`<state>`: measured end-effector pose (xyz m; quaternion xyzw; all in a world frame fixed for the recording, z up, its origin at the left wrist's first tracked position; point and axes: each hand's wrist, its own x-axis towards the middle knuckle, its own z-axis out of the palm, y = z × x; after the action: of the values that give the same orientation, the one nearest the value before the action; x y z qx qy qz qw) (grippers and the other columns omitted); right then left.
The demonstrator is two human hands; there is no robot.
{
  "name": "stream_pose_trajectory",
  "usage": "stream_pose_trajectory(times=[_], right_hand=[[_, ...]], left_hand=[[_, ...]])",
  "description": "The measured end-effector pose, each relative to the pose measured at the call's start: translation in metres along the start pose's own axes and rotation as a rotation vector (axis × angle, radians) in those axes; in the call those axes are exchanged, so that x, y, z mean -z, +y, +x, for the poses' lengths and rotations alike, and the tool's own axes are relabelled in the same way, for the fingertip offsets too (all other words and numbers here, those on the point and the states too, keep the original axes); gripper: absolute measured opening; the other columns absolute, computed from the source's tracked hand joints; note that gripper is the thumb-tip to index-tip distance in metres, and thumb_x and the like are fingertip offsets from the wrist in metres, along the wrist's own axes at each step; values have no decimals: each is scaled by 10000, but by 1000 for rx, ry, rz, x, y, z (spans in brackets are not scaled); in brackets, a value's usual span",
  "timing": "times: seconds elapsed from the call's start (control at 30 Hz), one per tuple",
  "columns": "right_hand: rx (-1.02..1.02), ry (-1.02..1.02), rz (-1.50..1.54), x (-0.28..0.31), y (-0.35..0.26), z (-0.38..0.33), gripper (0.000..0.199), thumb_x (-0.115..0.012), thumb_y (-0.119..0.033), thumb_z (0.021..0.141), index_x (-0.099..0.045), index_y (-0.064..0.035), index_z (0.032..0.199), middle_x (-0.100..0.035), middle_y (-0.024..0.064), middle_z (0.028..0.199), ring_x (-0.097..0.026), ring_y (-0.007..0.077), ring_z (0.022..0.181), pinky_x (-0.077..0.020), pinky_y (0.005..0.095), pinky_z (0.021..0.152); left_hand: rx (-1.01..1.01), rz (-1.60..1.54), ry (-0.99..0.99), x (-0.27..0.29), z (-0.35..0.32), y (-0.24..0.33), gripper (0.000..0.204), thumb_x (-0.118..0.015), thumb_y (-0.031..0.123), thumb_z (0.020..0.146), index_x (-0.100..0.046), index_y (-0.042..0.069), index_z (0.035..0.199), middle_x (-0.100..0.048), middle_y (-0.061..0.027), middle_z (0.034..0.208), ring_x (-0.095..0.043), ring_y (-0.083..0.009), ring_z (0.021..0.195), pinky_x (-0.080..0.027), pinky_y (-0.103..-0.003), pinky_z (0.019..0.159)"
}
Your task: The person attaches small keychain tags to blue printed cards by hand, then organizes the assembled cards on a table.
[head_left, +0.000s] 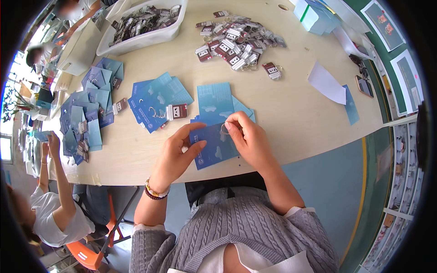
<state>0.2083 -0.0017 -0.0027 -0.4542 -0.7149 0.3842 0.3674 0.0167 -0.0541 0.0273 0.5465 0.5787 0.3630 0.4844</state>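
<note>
I read this as a hand-assembly packing workroom: long pale wooden table (296, 113) with loose keychain pile (239, 43), white plastic bin (136, 41) of more, blue backing cards (157, 102), co-worker (54, 214) seated alongside.

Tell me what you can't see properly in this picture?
- Metal ring, head view: mostly hidden by the right hand fingertips; its grip on it is unclear.
- Blue card: partly covered by both hands, left hand on its edge.
- White tub of keychains: too small to tell apart.
- Posters: bent and cut by the rim.
</note>
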Motion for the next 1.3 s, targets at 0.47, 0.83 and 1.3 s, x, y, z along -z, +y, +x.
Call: stream_pose_trajectory(times=[0.47,0.83,1.3], right_hand=[[212,-15,-104,-4,-33,-15,78,-581,-121,883,-533,-74,921,-616,86,696,-621,247,597,-454,325,496],[299,-81,-307,0,-15,-10,106,-615,-89,834,-512,-91,863,-588,64,654,-604,251,583,-442,356,482],[341,-94,-349,12,-12,-4,130,-627,-91,823,-507,-89,874,-601,59,708,-611,245,604,-459,346,490]], left_hand=[[71,-758,63,-34,0,-2,311,-497,67,941,-458,13,1245,-561,-5,935,-477,-14,832,-402,-168,700],[-92,26,94,-27,4,-3,420,-543,43,900,-420,38,1301,-508,-17,630,-490,-69,564,-397,-235,513],[-88,-187,70,-25,5,-6,414,-536,70,914,-409,40,1307,-575,-2,785,-484,-33,611,-409,-182,550]])
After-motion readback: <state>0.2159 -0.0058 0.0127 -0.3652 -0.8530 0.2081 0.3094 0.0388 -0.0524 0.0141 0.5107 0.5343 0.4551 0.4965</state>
